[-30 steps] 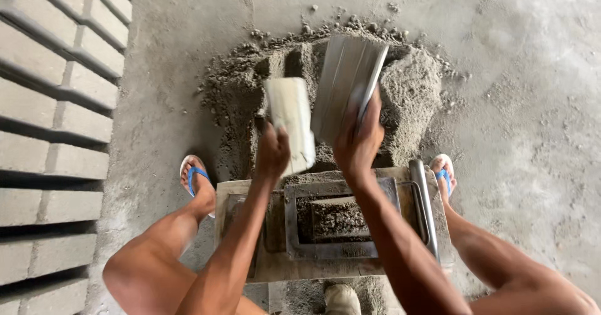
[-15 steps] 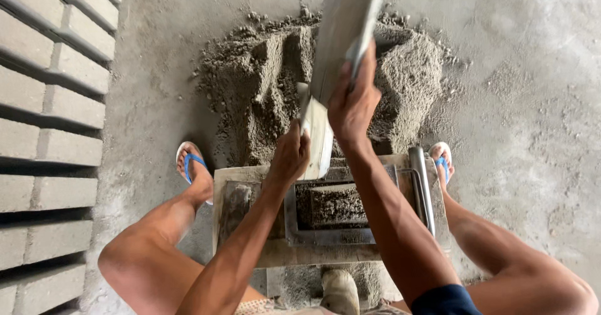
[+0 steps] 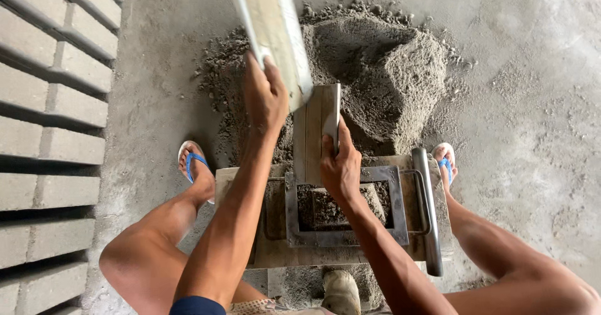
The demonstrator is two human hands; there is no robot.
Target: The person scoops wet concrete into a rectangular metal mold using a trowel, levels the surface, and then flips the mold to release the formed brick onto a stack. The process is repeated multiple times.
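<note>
Concrete floor, mortar pile (image 3: 382, 71) at upper centre. Left hand (image 3: 266, 96) grips pale board (image 3: 275, 36), raised. Right hand (image 3: 341, 165) holds wooden board (image 3: 316, 127) upright over metal block mould (image 3: 344, 205), centre frame.

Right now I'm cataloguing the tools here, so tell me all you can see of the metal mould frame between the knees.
The mould frame is a rectangular grey metal frame, dusty and worn, lying flat on a wooden base. Dark damp mix fills its opening unevenly. A round metal handle bar runs along its right side. The right hand hovers over its top edge, holding a wooden board upright there.
</note>
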